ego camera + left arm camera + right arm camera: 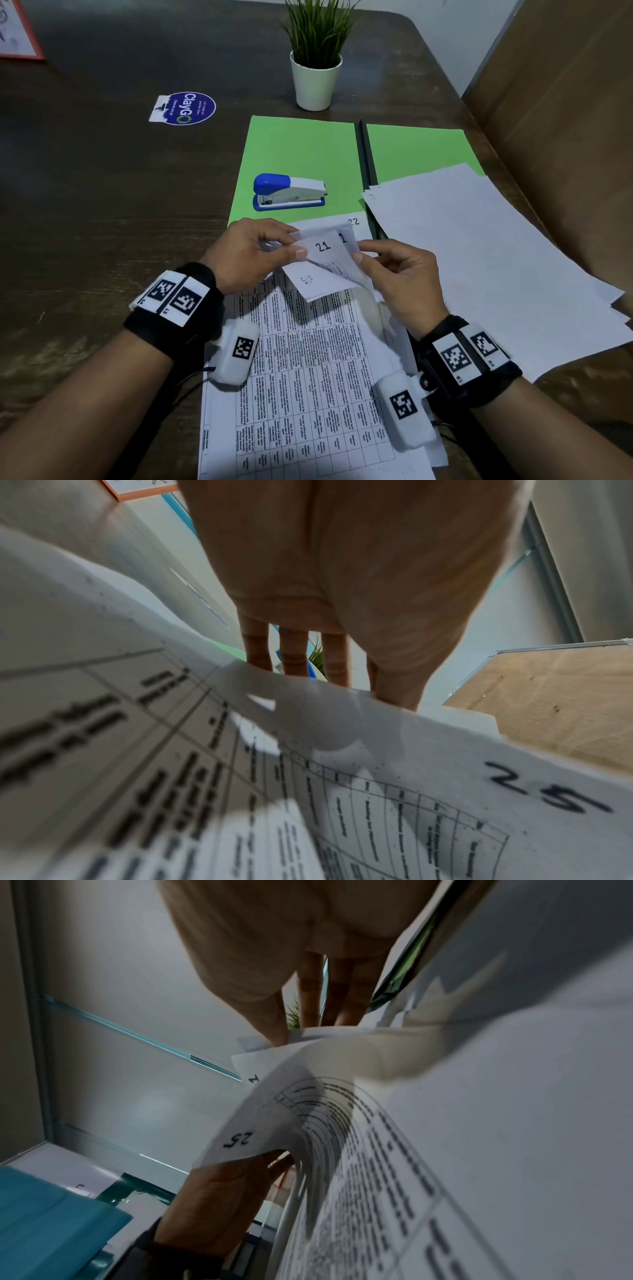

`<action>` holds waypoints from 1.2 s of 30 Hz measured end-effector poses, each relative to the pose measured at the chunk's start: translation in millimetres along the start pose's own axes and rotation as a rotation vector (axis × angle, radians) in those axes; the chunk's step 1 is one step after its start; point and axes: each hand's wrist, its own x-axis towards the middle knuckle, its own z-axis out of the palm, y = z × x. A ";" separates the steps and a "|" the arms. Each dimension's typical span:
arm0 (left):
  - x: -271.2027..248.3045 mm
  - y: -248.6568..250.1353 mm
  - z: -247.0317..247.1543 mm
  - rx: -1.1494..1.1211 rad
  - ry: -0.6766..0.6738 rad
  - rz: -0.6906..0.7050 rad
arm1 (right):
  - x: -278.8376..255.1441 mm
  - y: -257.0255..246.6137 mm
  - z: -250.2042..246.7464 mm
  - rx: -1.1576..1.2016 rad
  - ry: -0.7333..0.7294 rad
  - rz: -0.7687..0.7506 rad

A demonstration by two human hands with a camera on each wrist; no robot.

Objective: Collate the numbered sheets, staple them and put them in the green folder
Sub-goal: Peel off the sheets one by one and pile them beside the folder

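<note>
A stack of printed numbered sheets [308, 377] lies in front of me on the table. My left hand [253, 255] and right hand [394, 270] both pinch the lifted top corners of several sheets [325, 255], fanned so that 21 and 1 show; a 22 peeks out behind. In the wrist views a curled corner marked 25 [548, 791] [240, 1139] shows under the left fingers [294, 653] and the right fingers [308, 999]. The green folder [301, 154] lies open beyond the hands. A blue and white stapler [289, 192] sits on its left half.
A second pile of blank-side-up white sheets [479, 257] covers the folder's right half and reaches the table's right edge. A potted plant [317, 58] stands behind the folder. A round blue sticker [186, 108] lies at the left; a brown board [565, 102] leans at the right.
</note>
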 end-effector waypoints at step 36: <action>1.6 -8.4 2.7 -0.013 -0.108 0.050 | -4.7 -14.4 10.2 -0.184 -0.020 -0.126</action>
